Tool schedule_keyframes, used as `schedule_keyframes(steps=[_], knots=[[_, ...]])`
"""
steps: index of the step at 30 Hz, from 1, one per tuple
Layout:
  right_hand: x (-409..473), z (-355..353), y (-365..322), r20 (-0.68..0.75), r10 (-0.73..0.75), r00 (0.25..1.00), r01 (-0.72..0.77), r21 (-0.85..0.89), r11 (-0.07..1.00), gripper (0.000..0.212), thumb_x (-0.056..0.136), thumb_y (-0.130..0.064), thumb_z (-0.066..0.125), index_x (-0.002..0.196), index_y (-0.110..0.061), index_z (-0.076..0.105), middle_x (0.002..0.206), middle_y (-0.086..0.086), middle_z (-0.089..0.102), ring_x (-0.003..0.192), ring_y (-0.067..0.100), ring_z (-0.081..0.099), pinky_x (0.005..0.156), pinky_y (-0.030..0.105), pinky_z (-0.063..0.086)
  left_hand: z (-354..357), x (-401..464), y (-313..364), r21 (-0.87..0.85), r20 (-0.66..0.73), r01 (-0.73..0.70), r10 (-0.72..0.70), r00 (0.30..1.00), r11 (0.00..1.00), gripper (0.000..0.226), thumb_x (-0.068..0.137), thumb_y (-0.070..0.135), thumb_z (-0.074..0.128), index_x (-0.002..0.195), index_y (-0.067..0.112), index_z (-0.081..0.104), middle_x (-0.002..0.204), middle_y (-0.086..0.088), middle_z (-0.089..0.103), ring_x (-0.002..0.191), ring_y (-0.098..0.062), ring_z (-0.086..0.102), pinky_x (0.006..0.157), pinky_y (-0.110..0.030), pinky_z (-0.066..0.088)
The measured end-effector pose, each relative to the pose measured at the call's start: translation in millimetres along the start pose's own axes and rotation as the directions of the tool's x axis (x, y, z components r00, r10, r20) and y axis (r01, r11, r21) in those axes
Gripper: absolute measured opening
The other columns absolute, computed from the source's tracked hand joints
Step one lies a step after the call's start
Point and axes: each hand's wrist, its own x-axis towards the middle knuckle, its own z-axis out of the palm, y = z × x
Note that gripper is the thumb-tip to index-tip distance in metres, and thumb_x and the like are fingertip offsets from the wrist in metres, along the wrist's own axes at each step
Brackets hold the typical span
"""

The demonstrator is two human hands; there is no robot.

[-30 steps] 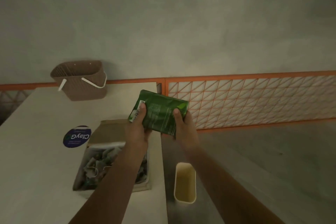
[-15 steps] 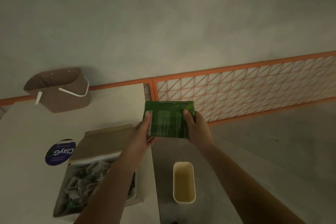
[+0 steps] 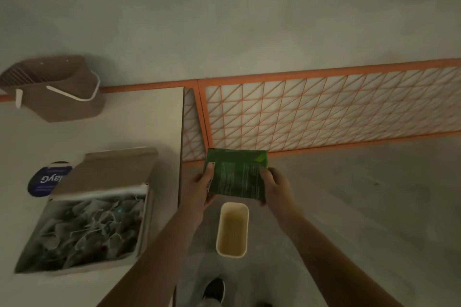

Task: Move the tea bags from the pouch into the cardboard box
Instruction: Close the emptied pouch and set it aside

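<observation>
Head view shows the green pouch [image 3: 237,174] held up in the air off the right edge of the table [image 3: 139,117], over the floor and just beyond a small cream bin [image 3: 232,229] standing below it. Its long axis runs left to right across the view, roughly level, with the printed face turned toward the camera. The left hand [image 3: 199,189] grips its left end, thumb lying over the barcode strip, and the right hand [image 3: 273,188] grips its right end, fingers curled round the edge; the two hands are apart, each clamped on its own side. Whether the pouch's mouth is open cannot be told from here. The cardboard box [image 3: 104,174] lies to the left and nearer than the pouch, on the table, its lid flap folded back toward the far side, and it is heaped with tea bags [image 3: 87,229], so the transfer looks largely done. The left hand is the nearer one to the box. If more bags remain, the pouch would have to travel left and back toward the person, across the table edge. With the pouch sitting almost over the cream bin instead, it seems more likely headed there as spent packaging, though that is only a guess. Farther out, a round blue label [image 3: 46,179] lies just left of the box, a brown basket [image 3: 57,92] sits at the far left of the table, and an orange lattice panel [image 3: 324,112] runs along the wall to the right.
</observation>
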Motion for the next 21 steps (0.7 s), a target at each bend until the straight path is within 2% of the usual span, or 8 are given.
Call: schedule_keyframes(steps=[6,10,11,13,15,17,19,21], knots=[[15.4,-47.9,37.8,0.089,0.073,0.993,-0.057,-0.173,0.983,0.013,0.100,-0.018,0.049,0.103,-0.012,0.061,0.079,-0.001,0.065,0.060,0.008,0.060,0.049,0.018,0.046,23.2,7.2,-59.8,0.002,-0.105,0.057,-0.056,0.993,0.998,0.024,0.099,0.035,0.059,0.115,0.017,0.060,0.101,0.000,0.066,0.090,-0.016,0.064,0.070,-0.027,0.053],[25.9,-62.1,69.8,0.103,0.142,0.984,-0.113,-0.242,0.964,0.009,0.093,-0.010,0.060,0.086,-0.014,0.064,0.074,0.002,0.067,0.059,0.013,0.060,0.057,0.028,0.049,30.7,13.0,-92.9,0.027,-0.148,0.122,-0.117,0.982,0.992,0.046,0.100,0.033,0.059,0.136,0.005,0.055,0.128,-0.012,0.062,0.120,-0.033,0.061,0.088,-0.039,0.056],[28.1,-63.3,78.6,0.102,0.156,0.983,-0.127,-0.245,0.961,0.013,0.091,-0.008,0.061,0.081,-0.016,0.062,0.073,0.002,0.066,0.059,0.014,0.061,0.056,0.028,0.049,31.1,16.0,-103.7,0.051,-0.164,0.130,-0.120,0.979,0.990,0.049,0.100,0.033,0.059,0.138,0.002,0.054,0.132,-0.015,0.061,0.122,-0.035,0.060,0.085,-0.039,0.058],[33.2,-62.2,97.7,0.098,0.172,0.980,-0.144,-0.244,0.959,0.019,0.089,-0.005,0.064,0.077,-0.018,0.059,0.071,0.003,0.066,0.055,0.012,0.061,0.053,0.027,0.050,27.7,25.6,-124.6,0.090,-0.177,0.117,-0.100,0.979,0.989,0.041,0.102,0.027,0.057,0.132,0.000,0.056,0.118,-0.013,0.065,0.107,-0.029,0.064,0.065,-0.027,0.060],[39.5,-58.0,120.0,0.087,0.195,0.977,-0.167,-0.255,0.952,0.017,0.088,-0.006,0.065,0.078,-0.018,0.059,0.070,0.003,0.067,0.053,0.013,0.062,0.053,0.029,0.052,21.9,38.5,-148.5,0.132,-0.194,0.122,-0.095,0.976,0.984,0.033,0.101,0.028,0.058,0.124,0.005,0.060,0.097,-0.006,0.067,0.086,-0.023,0.066,0.058,-0.025,0.058],[46.4,-51.0,143.6,0.072,0.213,0.974,-0.187,-0.262,0.947,0.014,0.086,-0.007,0.066,0.084,-0.020,0.059,0.074,0.005,0.068,0.058,0.017,0.065,0.058,0.035,0.056,16.0,55.7,-175.2,0.199,-0.182,0.132,-0.096,0.979,0.971,0.053,0.088,0.051,0.072,0.119,0.009,0.065,0.094,-0.008,0.070,0.088,-0.029,0.070,0.071,-0.040,0.062],[55.4,-42.4,169.3,0.060,0.216,0.975,-0.195,-0.247,0.949,0.014,0.086,-0.008,0.066,0.094,-0.018,0.060,0.081,0.006,0.069,0.063,0.020,0.068,0.058,0.038,0.059,0.9,90.1,-224.2,0.308,-0.161,0.157,-0.111,0.981,0.938,0.070,0.066,0.073,0.073,0.114,0.023,0.068,0.108,-0.013,0.071,0.106,-0.040,0.068,0.092,-0.056,0.056],[64.7,-32.4,195.8,0.051,0.214,0.975,-0.195,-0.255,0.947,0.019,0.086,-0.011,0.067,0.103,-0.017,0.058,0.084,0.005,0.067,0.064,0.018,0.066,0.051,0.028,0.053,-2.2,101.5,-246.2,0.426,-0.123,0.130,-0.085,0.989,0.895,0.060,0.073,0.066,0.077,0.117,0.027,0.067,0.118,-0.009,0.066,0.115,-0.037,0.063,0.100,-0.056,0.049]])
